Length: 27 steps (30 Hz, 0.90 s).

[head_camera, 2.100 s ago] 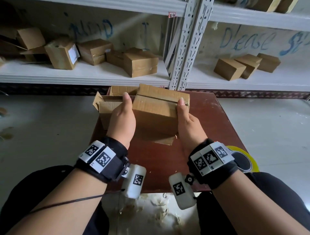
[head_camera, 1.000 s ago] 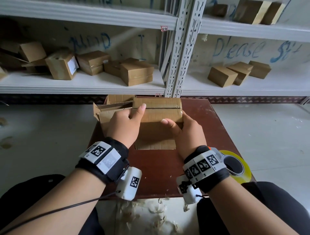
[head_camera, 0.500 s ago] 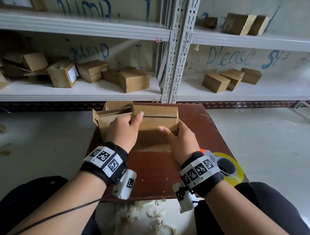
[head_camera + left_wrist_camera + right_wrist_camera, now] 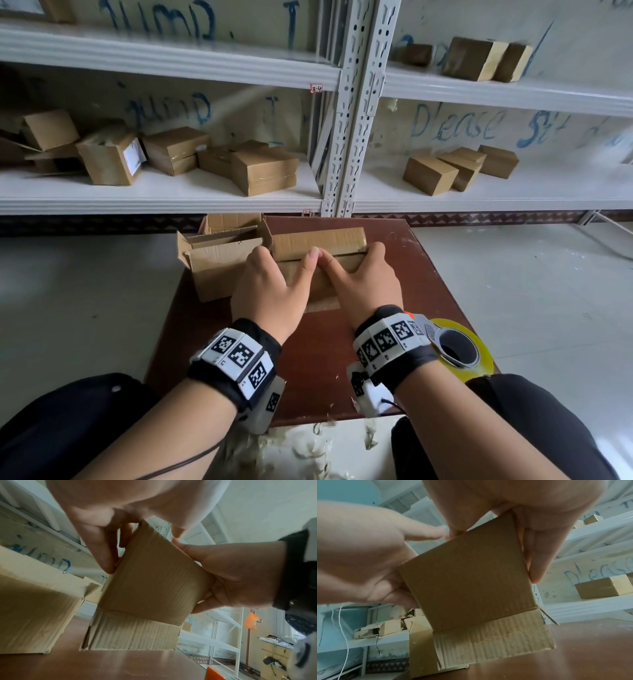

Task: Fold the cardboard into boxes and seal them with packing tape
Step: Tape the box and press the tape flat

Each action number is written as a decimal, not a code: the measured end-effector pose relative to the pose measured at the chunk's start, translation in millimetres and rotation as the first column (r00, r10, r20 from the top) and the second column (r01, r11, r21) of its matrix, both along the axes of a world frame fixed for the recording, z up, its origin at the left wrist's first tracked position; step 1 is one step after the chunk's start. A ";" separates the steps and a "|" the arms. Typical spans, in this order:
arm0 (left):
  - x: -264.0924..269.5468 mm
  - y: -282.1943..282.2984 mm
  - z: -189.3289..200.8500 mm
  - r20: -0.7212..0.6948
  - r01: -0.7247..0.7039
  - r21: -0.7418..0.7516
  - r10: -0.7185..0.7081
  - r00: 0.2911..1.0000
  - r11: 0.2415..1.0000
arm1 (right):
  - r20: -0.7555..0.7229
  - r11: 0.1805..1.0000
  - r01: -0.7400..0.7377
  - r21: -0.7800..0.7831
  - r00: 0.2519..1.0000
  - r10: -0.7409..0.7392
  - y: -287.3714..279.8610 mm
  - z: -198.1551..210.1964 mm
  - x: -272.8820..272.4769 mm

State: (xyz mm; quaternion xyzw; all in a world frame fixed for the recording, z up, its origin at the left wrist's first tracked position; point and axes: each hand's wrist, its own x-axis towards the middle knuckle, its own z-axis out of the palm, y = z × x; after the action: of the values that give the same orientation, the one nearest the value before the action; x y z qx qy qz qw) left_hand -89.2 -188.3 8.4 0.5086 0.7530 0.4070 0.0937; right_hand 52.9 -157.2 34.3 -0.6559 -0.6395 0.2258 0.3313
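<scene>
Wristbands: black fabric bands sat behind both hands, left hand (image 4: 267,291) and right hand (image 4: 366,287), each carrying white square-coded marker tiles.
Cameras: white housings hung under each wrist.
Cable: thin dark cord trailed from the left wrist.
Clothing: dark trousers.

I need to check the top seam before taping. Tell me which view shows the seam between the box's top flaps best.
The head view: the seam runs across the box top between both thumbs. The wrist views look up from below and show only the box's near side and bottom flap.

A storeroom or packing room: white metal shelving (image 4: 346,102) holds many small cardboard boxes (image 4: 263,169).
</scene>
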 end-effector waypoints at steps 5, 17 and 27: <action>-1.9 0.4 -5.7 0.016 -0.023 -0.102 0.025 1.000 0.995 | 0.062 1.000 0.000 -0.028 0.998 0.001 7.4 -5.1 -4.3; -15.3 5.2 10.7 0.067 -0.068 0.028 0.066 0.996 0.997 | -0.180 0.989 -0.020 0.149 0.983 0.048 7.2 -2.9 2.6; 1.7 5.7 -5.6 -0.097 -0.032 -0.006 0.031 0.995 0.999 | -0.095 0.995 -0.097 -0.012 0.991 0.095 -10.9 -11.3 -12.6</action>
State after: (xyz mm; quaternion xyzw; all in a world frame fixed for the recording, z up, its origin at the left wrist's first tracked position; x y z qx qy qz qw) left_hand -87.5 -182.5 2.8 0.5155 0.7661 0.3803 0.0526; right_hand 40.3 -168.1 23.0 -0.6156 -0.6521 0.2776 0.3446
